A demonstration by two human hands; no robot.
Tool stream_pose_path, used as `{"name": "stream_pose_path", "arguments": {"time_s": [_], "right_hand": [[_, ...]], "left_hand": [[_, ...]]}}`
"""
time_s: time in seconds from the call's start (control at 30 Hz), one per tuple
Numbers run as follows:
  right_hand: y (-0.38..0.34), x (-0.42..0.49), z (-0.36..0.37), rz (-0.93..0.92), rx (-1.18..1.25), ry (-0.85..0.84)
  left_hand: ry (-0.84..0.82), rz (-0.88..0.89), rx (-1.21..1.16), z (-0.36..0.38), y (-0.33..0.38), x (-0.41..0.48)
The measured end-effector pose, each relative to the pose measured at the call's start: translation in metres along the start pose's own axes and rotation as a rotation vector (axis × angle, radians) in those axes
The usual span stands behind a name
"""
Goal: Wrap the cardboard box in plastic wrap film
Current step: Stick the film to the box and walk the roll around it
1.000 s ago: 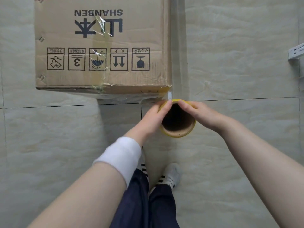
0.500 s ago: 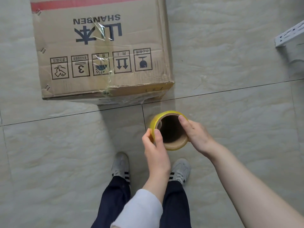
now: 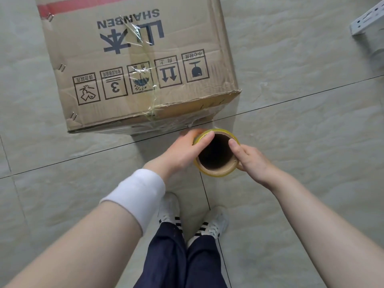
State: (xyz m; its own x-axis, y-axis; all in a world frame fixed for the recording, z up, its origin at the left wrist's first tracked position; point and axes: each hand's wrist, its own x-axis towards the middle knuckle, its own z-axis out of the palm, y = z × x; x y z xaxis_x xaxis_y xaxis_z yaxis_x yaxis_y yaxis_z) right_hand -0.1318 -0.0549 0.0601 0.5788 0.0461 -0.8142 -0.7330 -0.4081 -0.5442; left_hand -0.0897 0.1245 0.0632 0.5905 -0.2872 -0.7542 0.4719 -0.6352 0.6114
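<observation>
A person stands over a cardboard box (image 3: 135, 65) on a grey tiled floor (image 3: 301, 204), holding a roll of plastic wrap film (image 3: 216, 171) upright in both hands, its open cardboard core facing up at the camera, at the centre of the frame. The left hand (image 3: 182, 154) grips the roll's left side, fingers wrapped round the outside and thumb lying along the yellowish top rim. The right hand (image 3: 252, 161) grips the opposite side, thumb hooked over the rim into the hollow core and fingers curled round the outer wall. The roll is held just beside the box's near right corner, low against the box's near side, where glossy, wrinkled clear film (image 3: 176, 124) shows across the cardboard. The box fills the upper left of the frame, its top printed with "SHANBEN", large characters and a row of handling symbols, all upside down from this side. A red stripe (image 3: 83, 6) runs along its far edge, and a crinkled strip of clear tape (image 3: 143, 48) crosses the top. A white wristband (image 3: 135, 198) sits on the left forearm. Below the hands are dark blue trousers (image 3: 166, 256) and white shoes with black stripes (image 3: 169, 208). A white metal bracket (image 3: 365, 21) lies on the floor at the upper right corner.
</observation>
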Motion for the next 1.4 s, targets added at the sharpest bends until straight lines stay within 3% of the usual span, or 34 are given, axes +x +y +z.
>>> {"name": "stream_pose_path", "arguments": {"time_s": [0.13, 0.27, 0.37, 0.53, 0.67, 0.73, 0.83, 0.93, 1.0, 1.07, 1.23, 1.4], "right_hand": [[0.002, -0.007, 0.025, 0.073, 0.289, -0.002], [0.003, -0.008, 0.057, 0.140, 0.678, 0.220], [0.005, -0.005, 0.066, 0.135, 0.523, 0.318], [-0.001, -0.008, 0.080, 0.066, 0.258, 0.135], [-0.026, -0.001, 0.095, 0.053, 0.096, 0.017], [-0.032, 0.004, 0.098, 0.075, 0.051, -0.006], [-0.028, 0.000, 0.096, 0.044, 0.109, 0.005], [-0.018, -0.008, 0.107, 0.042, 0.319, 0.044], [-0.010, -0.015, 0.129, 0.061, 0.482, 0.152], [-0.003, -0.020, 0.153, 0.099, 0.604, 0.268], [-0.023, -0.021, 0.168, 0.087, 0.644, 0.436], [-0.035, -0.026, 0.169, 0.092, 0.400, 0.251]], "left_hand": [[-0.001, 0.008, -0.079, -0.007, -0.001, 0.005], [-0.022, 0.087, -0.060, 0.002, -0.010, -0.002], [0.062, 0.089, -0.157, 0.004, -0.020, -0.011], [0.259, 0.041, -0.354, 0.008, -0.050, -0.053], [0.382, -0.131, -0.605, 0.018, -0.074, -0.077], [0.305, -0.168, -0.567, 0.008, -0.083, -0.074], [0.138, -0.050, -0.256, -0.024, -0.084, -0.059], [-0.173, 0.103, -0.133, -0.051, -0.075, -0.033], [-0.331, 0.177, -0.001, -0.063, -0.070, -0.019], [-0.354, 0.190, 0.038, -0.068, -0.067, -0.013], [-0.106, 0.140, -0.147, -0.058, -0.079, -0.034], [0.135, 0.053, -0.341, -0.050, -0.109, -0.077]]}}
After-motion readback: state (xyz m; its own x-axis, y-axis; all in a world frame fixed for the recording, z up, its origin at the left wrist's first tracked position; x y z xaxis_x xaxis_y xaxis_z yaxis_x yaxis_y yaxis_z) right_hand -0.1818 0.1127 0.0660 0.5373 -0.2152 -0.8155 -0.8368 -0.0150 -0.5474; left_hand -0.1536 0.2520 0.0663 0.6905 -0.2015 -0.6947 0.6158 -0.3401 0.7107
